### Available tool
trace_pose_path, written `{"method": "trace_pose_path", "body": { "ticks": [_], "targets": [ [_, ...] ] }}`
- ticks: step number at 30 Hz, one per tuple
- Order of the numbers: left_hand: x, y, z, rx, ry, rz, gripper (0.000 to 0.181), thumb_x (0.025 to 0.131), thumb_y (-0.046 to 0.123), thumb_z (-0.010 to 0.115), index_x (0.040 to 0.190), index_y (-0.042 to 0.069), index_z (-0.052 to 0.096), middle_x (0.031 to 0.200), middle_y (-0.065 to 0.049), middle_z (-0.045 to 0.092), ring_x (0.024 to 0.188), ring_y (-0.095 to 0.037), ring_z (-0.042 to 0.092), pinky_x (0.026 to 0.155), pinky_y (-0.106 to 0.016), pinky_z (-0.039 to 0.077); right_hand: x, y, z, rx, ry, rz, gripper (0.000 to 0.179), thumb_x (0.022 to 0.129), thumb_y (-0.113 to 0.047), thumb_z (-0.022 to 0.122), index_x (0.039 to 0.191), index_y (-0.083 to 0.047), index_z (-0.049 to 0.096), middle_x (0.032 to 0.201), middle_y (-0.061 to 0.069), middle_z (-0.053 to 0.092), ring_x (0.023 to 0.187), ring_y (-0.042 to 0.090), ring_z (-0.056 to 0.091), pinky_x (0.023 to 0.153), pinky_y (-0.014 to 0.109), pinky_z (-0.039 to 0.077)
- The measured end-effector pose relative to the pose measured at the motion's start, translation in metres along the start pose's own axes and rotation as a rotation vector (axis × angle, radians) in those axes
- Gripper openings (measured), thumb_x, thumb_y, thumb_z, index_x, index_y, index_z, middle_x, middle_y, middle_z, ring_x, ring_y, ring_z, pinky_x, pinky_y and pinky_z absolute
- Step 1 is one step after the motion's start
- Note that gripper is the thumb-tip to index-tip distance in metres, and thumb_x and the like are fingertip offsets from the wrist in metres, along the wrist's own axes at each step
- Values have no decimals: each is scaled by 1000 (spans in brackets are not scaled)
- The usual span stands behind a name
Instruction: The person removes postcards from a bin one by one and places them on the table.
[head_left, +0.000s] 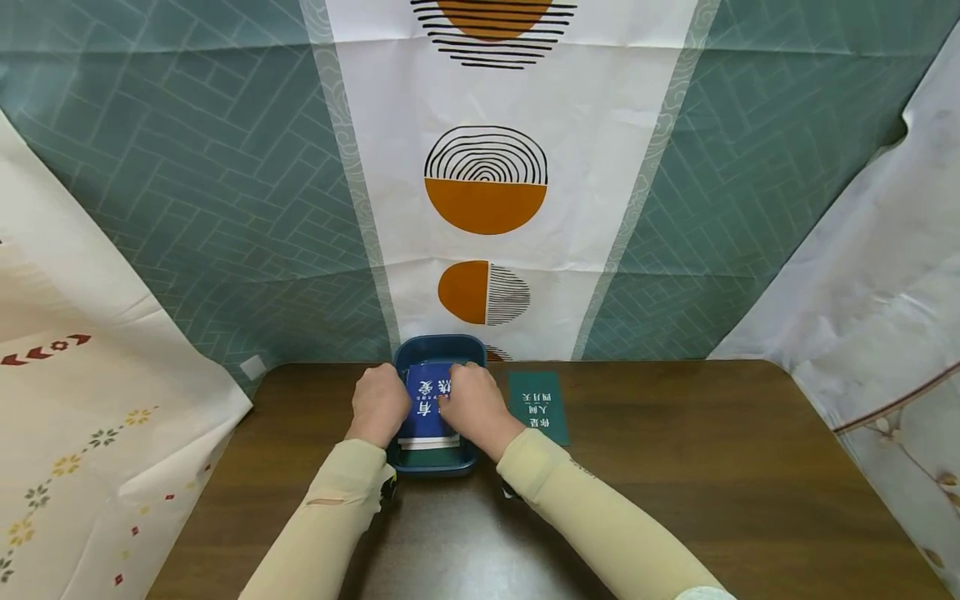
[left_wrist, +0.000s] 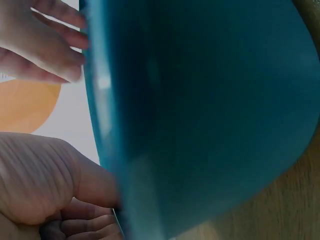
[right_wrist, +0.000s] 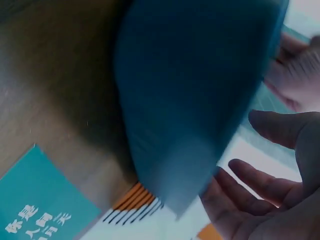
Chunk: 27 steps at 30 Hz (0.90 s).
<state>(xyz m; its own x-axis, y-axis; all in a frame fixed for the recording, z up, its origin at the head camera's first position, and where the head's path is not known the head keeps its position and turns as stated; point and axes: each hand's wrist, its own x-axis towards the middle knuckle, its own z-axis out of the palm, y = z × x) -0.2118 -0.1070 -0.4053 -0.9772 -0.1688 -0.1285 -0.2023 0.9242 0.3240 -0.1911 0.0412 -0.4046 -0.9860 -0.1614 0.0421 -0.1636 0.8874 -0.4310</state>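
Note:
A blue book (head_left: 429, 400) with white lettering lies inside the dark blue plastic bin (head_left: 442, 468), its pale page edge facing me. Under its near end shows a green cover. My left hand (head_left: 380, 405) is at the book's left edge, over the bin's left side. In the left wrist view the left hand's (left_wrist: 55, 185) thumb and curled fingers meet at the rim, their tips hidden behind it. Across from it, my right hand (head_left: 477, 403) reaches over the right side. The right wrist view shows the right hand's (right_wrist: 265, 185) thumb and fingers spread apart beside the rim.
A green book (head_left: 538, 407) with white lettering lies on the brown wooden table (head_left: 675, 483), just right of the bin. Behind the table's far edge hangs a green and white patterned cloth (head_left: 480, 100). Pale cloths (head_left: 90, 400) hang at both sides.

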Motion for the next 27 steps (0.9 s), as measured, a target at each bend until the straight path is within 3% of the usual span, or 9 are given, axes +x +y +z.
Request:
{"method": "trace_pose_path", "body": {
  "ticks": [5, 9, 14, 21, 27],
  "targets": [
    [2, 2, 1, 2, -1, -8, 27, 79, 12, 67, 100, -4, 65, 88, -21, 67, 69, -32, 66, 57, -47, 55, 5, -9, 17, -116, -42, 64, 36, 84, -34, 66, 102, -3, 67, 90, 9, 71, 71, 20, 68, 63, 39, 57],
    [3, 2, 1, 13, -10, -19, 28, 79, 12, 67, 102, -4, 65, 91, -22, 67, 72, -33, 67, 58, -48, 55, 10, -9, 29, -192, -77, 128, 42, 84, -43, 65, 102, -6, 69, 89, 8, 72, 64, 19, 66, 60, 38, 56],
    [3, 2, 1, 23, -8, -17, 29, 80, 11, 65, 104, -5, 64, 94, -23, 67, 76, -34, 67, 59, -48, 55, 14, -10, 39, -219, -103, 165, 48, 82, -49, 65, 106, -7, 68, 93, 8, 72, 66, 20, 66, 62, 39, 57],
    [3, 3, 0, 27, -12, -20, 31, 79, 11, 66, 106, -4, 63, 95, -23, 67, 76, -34, 67, 59, -49, 55, 12, -14, 51, -259, -112, 152, 59, 77, -56, 67, 111, -8, 65, 101, 7, 70, 84, 22, 67, 67, 38, 56],
    [2, 4, 0, 34, -3, -16, 30, 80, 11, 65, 106, -3, 63, 94, -23, 67, 76, -34, 66, 58, -49, 54, 12, -18, 57, -309, -106, 175, 60, 73, -60, 68, 108, -10, 67, 97, 7, 70, 82, 21, 66, 64, 38, 55]
  ]
}}
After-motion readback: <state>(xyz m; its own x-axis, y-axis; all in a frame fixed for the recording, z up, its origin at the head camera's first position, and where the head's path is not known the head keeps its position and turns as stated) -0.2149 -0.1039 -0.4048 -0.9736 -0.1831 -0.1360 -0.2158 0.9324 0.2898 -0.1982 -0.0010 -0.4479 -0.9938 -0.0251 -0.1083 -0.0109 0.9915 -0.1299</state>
